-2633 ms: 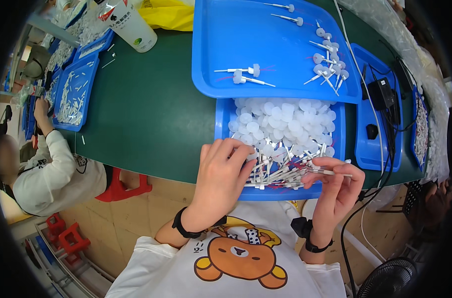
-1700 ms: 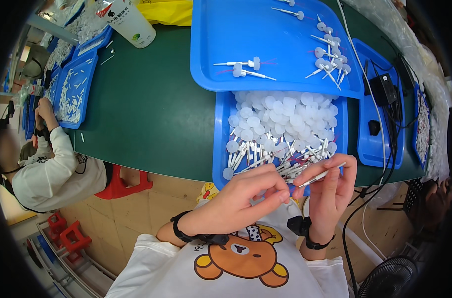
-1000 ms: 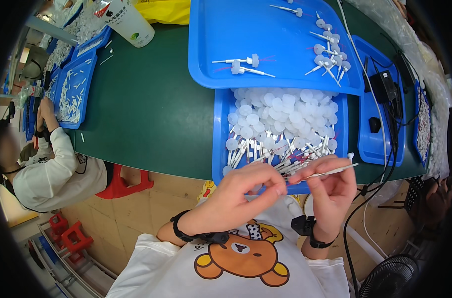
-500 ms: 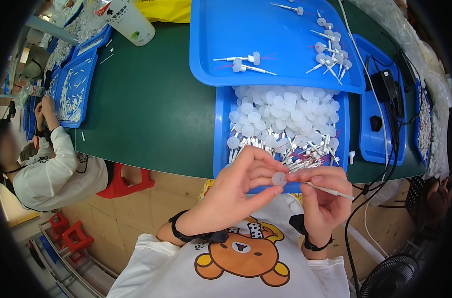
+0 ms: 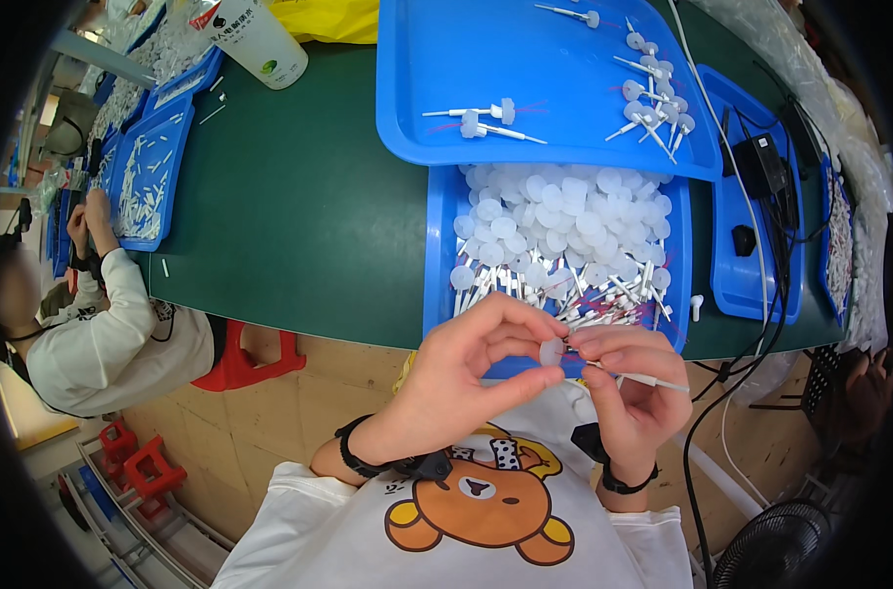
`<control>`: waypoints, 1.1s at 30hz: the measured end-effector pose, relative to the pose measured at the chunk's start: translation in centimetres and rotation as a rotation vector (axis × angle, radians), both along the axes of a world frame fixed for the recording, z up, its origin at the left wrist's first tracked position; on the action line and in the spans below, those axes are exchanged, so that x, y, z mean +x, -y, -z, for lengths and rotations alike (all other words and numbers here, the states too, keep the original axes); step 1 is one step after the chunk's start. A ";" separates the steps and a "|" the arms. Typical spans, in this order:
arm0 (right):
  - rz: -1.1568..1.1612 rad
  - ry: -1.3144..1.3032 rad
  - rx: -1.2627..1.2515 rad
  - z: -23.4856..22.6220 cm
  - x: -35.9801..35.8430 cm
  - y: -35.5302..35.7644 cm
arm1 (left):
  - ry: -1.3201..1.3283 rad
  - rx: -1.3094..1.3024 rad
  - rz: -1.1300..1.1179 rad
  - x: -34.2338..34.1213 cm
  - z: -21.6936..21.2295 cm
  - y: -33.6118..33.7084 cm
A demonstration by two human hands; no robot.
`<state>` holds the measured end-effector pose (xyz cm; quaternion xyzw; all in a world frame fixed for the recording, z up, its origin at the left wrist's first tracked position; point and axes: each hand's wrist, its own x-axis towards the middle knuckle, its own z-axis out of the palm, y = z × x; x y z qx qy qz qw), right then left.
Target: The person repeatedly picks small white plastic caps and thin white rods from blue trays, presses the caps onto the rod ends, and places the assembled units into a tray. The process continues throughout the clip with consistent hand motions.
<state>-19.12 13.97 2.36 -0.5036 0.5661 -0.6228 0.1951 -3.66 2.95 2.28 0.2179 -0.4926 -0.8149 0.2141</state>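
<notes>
Above the front edge of the lower blue tray (image 5: pixel 436 265), my two hands meet. My left hand (image 5: pixel 471 368) pinches a small translucent white disc (image 5: pixel 550 352) between thumb and fingers. A thin white stick-shaped part (image 5: pixel 654 381) is gripped in my right hand (image 5: pixel 635 393), its far end pointing right past the fingers. Its inner end is close to the disc; whether they touch is hidden by my fingertips. Behind my hands, the lower tray holds a heap of similar discs (image 5: pixel 564 211) and, nearer me, white sticks with red wires (image 5: pixel 603 304).
An upper blue tray (image 5: pixel 525 59) overlaps the lower one and carries several joined disc-and-stick pieces (image 5: pixel 652 108). Cables and black adapters (image 5: pixel 760 167) lie right. A plastic cup (image 5: pixel 260 44) stands back left. At far left another person (image 5: pixel 103 334) works by a blue tray (image 5: pixel 176 147).
The disc has turned more edge-on in my left fingers. My right fingers and the white stick have shifted slightly left and curled closer to the disc.
</notes>
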 end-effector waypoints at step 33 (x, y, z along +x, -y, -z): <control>-0.033 -0.250 0.130 -1.6 -1.5 -1.1 | -0.062 -0.054 0.043 0.2 -0.2 0.3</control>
